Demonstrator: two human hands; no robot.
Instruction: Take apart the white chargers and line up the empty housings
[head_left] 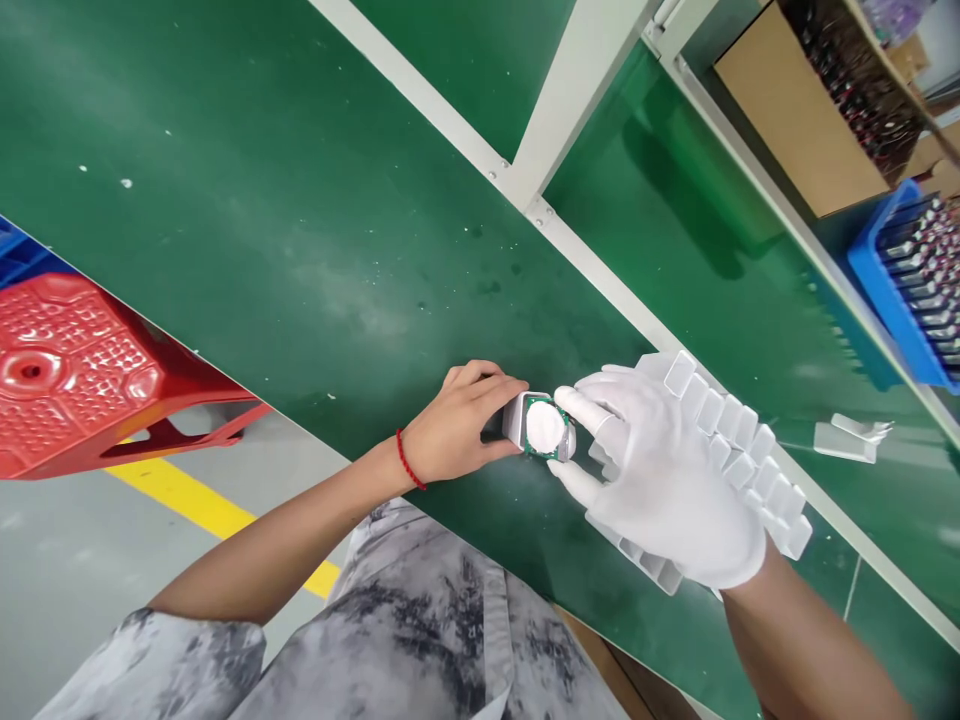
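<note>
My bare left hand (pixel 457 425), with a red string at the wrist, grips a small grey plastic housing (pixel 519 420) on the green table (pixel 300 250). My right hand (pixel 660 475), in a white glove, pinches a round green-edged part with a white face (pixel 545 428) against the open end of that housing. Under the right hand lies a white plastic tray (pixel 739 440) with several small compartments.
A red plastic stool (pixel 82 370) stands on the floor at left, beside a yellow floor line (pixel 202 505). A blue bin of parts (pixel 919 275) and a cardboard box (pixel 810 110) sit at the far right. Two loose white plastic pieces (pixel 851 438) lie beyond the white frame rail (pixel 622 290).
</note>
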